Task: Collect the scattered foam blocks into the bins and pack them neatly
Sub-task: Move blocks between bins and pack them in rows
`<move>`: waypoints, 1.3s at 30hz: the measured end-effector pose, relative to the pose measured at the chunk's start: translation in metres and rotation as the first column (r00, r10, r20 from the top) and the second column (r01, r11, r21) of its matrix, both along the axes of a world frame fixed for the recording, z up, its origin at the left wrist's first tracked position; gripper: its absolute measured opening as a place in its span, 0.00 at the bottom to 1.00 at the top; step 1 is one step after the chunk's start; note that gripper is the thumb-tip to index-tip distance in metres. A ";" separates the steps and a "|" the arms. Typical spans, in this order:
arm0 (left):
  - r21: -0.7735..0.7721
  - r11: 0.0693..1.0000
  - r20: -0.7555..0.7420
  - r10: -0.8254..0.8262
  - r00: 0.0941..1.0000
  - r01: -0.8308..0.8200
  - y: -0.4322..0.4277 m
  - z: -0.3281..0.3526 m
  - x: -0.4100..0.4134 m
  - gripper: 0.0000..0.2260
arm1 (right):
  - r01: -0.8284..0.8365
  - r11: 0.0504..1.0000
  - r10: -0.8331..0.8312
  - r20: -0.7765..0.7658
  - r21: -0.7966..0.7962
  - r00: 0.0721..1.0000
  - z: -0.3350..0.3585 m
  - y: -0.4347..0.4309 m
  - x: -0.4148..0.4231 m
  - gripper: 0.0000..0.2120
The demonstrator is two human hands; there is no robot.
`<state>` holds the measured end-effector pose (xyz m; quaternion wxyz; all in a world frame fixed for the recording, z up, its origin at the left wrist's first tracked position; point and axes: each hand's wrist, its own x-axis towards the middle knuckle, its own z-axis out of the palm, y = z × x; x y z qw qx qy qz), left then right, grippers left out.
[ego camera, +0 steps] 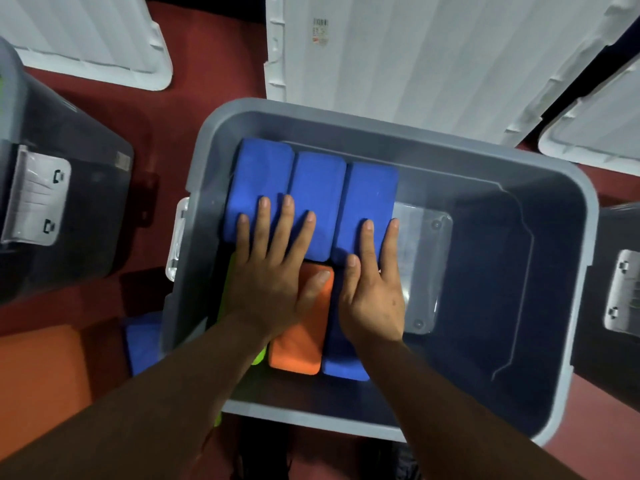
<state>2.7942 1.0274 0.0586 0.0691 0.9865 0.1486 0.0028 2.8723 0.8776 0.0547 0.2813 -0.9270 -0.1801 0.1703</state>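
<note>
A grey bin (pixel 568 188) stands open in front of me. Three blue foam blocks (pixel 318 181) lie side by side in its far left part. In the near row lie a green block (pixel 258 356), an orange block (pixel 298 348) and another blue block (pixel 341 362), partly hidden by my arms. My left hand (pixel 273 271) presses flat with straight fingers on the two left blue blocks, thumb over the orange one. My right hand (pixel 372 289) lies flat on the right blue block. The right half of the bin holds no blocks.
On the red floor left of the bin lie an orange block (pixel 38 375) and a blue block (pixel 142 341). A second grey bin (pixel 69 202) stands at the left, a third (pixel 620 289) at the right edge. White lids (pixel 433 64) lie behind.
</note>
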 end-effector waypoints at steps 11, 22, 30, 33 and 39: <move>-0.026 1.000 0.060 -0.007 0.998 0.009 -0.011 -0.003 0.006 0.29 | 0.044 0.995 -0.055 -0.133 -0.086 0.990 0.011 -0.008 0.009 0.29; -0.105 0.990 0.062 -0.086 0.994 0.092 -0.005 -0.001 -0.001 0.31 | 0.085 0.992 -0.097 -0.128 -0.096 0.987 0.011 -0.009 0.012 0.27; -0.123 0.990 0.045 -0.070 0.997 0.075 -0.009 0.002 0.001 0.30 | 0.101 0.988 -0.118 -0.152 -0.117 0.981 0.015 -0.008 0.012 0.27; -0.223 0.975 0.030 0.005 1.000 0.002 -0.005 0.010 0.001 0.31 | 0.095 0.992 -0.108 -0.173 -0.083 0.979 0.017 -0.009 0.014 0.27; -0.237 0.957 -0.111 0.144 0.983 -0.167 -0.001 0.022 -0.029 0.31 | 0.289 0.948 -0.248 -0.264 0.131 0.932 0.023 -0.029 0.003 0.30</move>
